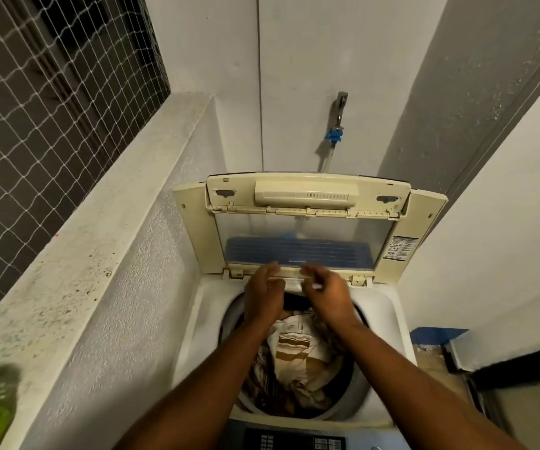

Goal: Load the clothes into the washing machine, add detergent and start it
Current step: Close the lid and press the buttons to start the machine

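Both bare arms stretch forward over the drum. The left hand [263, 297] and right hand [327, 293] sit at the washing machine's [388, 319] back rim, too blurred to tell their grip. Crumpled striped clothes [294, 355] fill the round drum. The raised lid [304, 235] is yellowed plastic with a clear pane.
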